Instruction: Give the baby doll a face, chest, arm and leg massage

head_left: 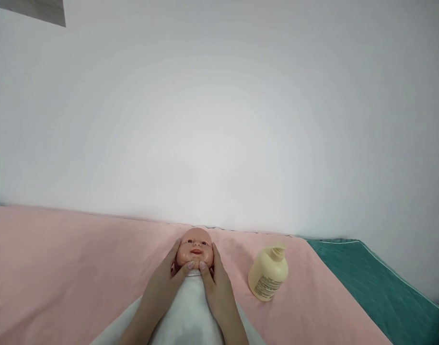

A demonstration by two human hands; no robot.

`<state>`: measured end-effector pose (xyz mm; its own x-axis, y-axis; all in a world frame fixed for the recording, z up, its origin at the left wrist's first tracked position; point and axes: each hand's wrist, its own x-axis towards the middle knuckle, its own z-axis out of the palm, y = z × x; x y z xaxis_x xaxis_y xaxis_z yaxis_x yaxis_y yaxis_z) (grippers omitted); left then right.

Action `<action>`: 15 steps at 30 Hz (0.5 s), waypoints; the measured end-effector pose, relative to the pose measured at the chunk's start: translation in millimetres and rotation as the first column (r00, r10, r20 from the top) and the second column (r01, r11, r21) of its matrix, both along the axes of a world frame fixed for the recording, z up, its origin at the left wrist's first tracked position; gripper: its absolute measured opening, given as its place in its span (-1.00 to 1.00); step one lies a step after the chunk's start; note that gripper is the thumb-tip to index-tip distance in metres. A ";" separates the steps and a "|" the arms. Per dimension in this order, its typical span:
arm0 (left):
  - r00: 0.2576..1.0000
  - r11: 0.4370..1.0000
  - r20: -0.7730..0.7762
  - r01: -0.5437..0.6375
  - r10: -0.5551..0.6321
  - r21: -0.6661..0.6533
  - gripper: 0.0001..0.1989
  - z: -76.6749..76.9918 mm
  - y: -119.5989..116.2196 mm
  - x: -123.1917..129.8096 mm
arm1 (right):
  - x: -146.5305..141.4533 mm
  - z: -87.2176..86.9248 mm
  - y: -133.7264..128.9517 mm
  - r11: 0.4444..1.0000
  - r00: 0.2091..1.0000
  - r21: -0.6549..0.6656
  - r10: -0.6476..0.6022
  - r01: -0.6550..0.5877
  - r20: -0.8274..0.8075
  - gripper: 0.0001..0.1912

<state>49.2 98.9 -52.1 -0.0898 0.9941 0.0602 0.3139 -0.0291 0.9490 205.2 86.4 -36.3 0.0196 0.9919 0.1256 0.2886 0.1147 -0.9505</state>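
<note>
A baby doll (197, 239) lies face up on the pink sheet, its head toward the wall. White cloth (189, 306) covers its body. My left hand (167, 275) cups the left side of the doll's head, thumb at the chin. On the opposite side, my right hand (215, 280) cups the head in the same way, its thumb also by the chin. Fingertips of both hands rest along the cheeks and partly pass out of sight. To the right of my right hand stands a pale yellow pump bottle (268, 272) with printed text on its side.
The pink sheet (79, 268) spreads across the bed. At the right, a green cover (381, 287) shows beside it. A white wall (212, 120) rises behind the bed, and a grey panel (36, 9) shows at upper left.
</note>
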 end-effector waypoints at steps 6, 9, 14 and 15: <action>0.998 0.999 -0.055 -0.022 0.019 -0.041 -0.33 7.9 -3.7 1.1 | 1.4 4.9 -0.7 1.000 1.000 -0.010 0.015 -0.015 0.023 -0.27; 0.999 1.000 -0.045 -0.016 0.015 -0.007 -0.35 7.2 -3.9 1.8 | 1.8 2.2 2.4 1.000 1.000 -0.004 0.016 -0.016 0.005 -0.24; 1.000 1.000 0.004 -0.008 0.008 0.011 -0.35 2.1 -2.2 1.7 | 1.6 -1.1 5.9 1.000 0.997 0.028 -0.001 0.003 -0.075 -0.17; 1.000 1.000 0.010 -0.009 0.009 0.011 -0.35 1.9 -2.1 1.5 | 1.4 -0.7 5.9 1.000 0.996 0.029 -0.005 0.008 -0.090 -0.16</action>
